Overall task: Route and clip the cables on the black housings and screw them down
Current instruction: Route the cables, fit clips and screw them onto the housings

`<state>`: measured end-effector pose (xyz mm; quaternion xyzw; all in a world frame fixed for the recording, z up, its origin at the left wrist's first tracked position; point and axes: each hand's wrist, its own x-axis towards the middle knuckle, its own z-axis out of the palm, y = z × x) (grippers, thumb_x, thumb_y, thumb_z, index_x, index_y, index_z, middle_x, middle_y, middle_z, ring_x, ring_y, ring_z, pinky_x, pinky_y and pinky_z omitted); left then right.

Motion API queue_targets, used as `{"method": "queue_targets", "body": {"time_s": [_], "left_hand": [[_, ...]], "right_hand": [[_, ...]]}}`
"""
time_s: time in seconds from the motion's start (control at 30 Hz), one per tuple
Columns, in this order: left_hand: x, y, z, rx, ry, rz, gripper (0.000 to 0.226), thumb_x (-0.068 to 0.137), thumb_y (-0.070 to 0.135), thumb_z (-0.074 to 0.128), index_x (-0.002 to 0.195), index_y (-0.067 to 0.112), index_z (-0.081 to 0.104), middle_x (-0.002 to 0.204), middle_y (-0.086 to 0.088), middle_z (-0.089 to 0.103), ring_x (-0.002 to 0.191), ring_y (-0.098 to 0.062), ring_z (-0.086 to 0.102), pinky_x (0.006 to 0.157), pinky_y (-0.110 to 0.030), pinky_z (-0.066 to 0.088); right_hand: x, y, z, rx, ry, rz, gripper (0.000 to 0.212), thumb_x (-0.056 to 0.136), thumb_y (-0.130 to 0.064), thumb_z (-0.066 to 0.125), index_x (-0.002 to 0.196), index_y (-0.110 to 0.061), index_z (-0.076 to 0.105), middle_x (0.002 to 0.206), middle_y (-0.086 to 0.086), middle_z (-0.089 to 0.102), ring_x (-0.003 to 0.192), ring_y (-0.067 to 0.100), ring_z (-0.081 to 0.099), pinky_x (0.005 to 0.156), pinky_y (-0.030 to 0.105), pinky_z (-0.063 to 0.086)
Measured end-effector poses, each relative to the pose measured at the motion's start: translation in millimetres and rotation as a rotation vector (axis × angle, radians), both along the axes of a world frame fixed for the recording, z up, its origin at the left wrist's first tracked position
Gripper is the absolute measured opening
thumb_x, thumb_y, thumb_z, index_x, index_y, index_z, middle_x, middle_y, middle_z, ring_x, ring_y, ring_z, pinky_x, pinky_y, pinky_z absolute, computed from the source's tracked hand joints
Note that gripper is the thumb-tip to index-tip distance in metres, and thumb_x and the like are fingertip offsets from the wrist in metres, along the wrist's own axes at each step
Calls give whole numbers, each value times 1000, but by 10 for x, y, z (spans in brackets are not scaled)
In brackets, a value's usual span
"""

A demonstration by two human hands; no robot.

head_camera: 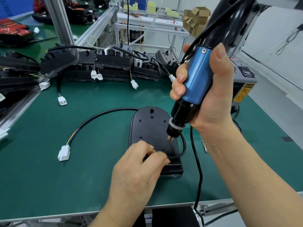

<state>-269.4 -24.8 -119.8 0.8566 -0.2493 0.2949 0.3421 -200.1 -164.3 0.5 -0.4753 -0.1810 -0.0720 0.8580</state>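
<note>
Presently, item by item across the frame:

- Lower left: white connector (64, 152) lying on the green mat (49, 177), at the end of the black cable (101, 114), which arcs up and right to the far end of the housing.
- Upper centre: stacked housings (113, 63), with loose leads hanging.
- Lower centre: left hand (141, 163), fingers curled and pinched on a small part (163, 151) at the screw site. Clip or screw cannot be told.
- Centre: black housing (151, 126), flat on the mat, long axis running from the near edge up the frame. A loop of cable rounds its right side and passes in under the left fingertips.
- Right of centre: electric screwdriver (195, 82), slanting from upper right down to lower left, its bit tip at the pinched spot.
- Right: right hand (211, 89), wrapped round the blue barrel, above the site.

Judgement: the fixing point lies at the housing's near right end. The left hand is nearer and the driver needs only a short push along its own axis.
</note>
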Motion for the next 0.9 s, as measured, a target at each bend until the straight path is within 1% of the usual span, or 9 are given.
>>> {"method": "queue_targets", "body": {"time_s": [0.07, 0.13, 0.23, 0.3, 0.37, 0.47, 0.53, 0.73, 0.9], "left_hand": [[-3, 2, 2, 0, -3, 3, 22, 90, 31, 56, 81, 16, 69, 78, 1, 55, 76, -18, 60, 53, -33, 47], [-4, 3, 5, 1, 1, 5, 23, 90, 31, 55, 81, 16, 69, 78, 1, 54, 77, -18, 59, 53, -33, 47], [-1, 0, 1, 9, 1, 12, 23, 90, 32, 55, 81, 16, 69, 78, 2, 54, 77, -18, 59, 54, -31, 46], [1, -4, -1, 6, -2, 13, 22, 90, 31, 55, 81, 16, 69, 78, 2, 54, 76, -18, 59, 54, -32, 47], [2, -7, -4, -1, -6, 13, 21, 90, 31, 56, 81, 16, 69, 78, 1, 54, 76, -18, 59, 53, -32, 47], [3, -7, -9, 0, -11, 11, 21, 90, 30, 57, 81, 16, 69, 78, 1, 55, 77, -18, 59, 54, -32, 47], [2, -4, -8, 2, -9, 11, 20, 90, 30, 57, 81, 16, 69, 79, 2, 55, 77, -17, 59, 55, -32, 47], [12, -14, -20, -13, -56, 10, 17, 89, 25, 61, 80, 14, 70, 87, 3, 55, 73, -17, 54, 58, -30, 45], [28, -10, -40, -33, -109, -58, 13, 88, 19, 65, 81, 11, 72, 94, 3, 67, 81, -18, 60, 69, -30, 50]], "right_hand": [[-4, 2, -1, -5, -17, -1, 34, 90, -39, 46, 99, -8, 55, 60, 2, 54, 43, 13, 52, 45, 23, 43], [-7, 14, 7, -5, -34, 10, 37, 81, -38, 62, 100, -7, 55, 61, 2, 55, 43, 13, 52, 45, 23, 43], [-8, 21, 5, 7, -49, 43, 52, 70, -49, 57, 101, -7, 55, 61, 2, 55, 44, 12, 52, 46, 22, 43], [-3, 12, -1, 10, -47, 36, 50, 72, -47, 58, 101, -7, 55, 62, 2, 55, 44, 12, 53, 46, 22, 44], [5, 4, -9, -2, -33, 7, 37, 82, -38, 61, 101, -7, 56, 61, 2, 55, 44, 13, 52, 46, 22, 43], [11, 1, -2, -4, -6, -4, 38, 91, -40, 38, 100, -7, 55, 61, 2, 55, 44, 13, 52, 45, 23, 43], [12, 1, -1, 0, -1, -8, 41, 91, -40, 32, 101, -7, 55, 61, 2, 54, 44, 13, 51, 45, 23, 43], [2, -3, -8, 9, 22, -9, 37, 87, -42, 38, 100, -8, 46, 61, 1, 55, 44, 13, 51, 45, 23, 44], [1, -2, -3, -2, 24, -22, 36, 86, -43, 41, 99, -9, 44, 62, 2, 55, 45, 13, 51, 46, 23, 44]]}}
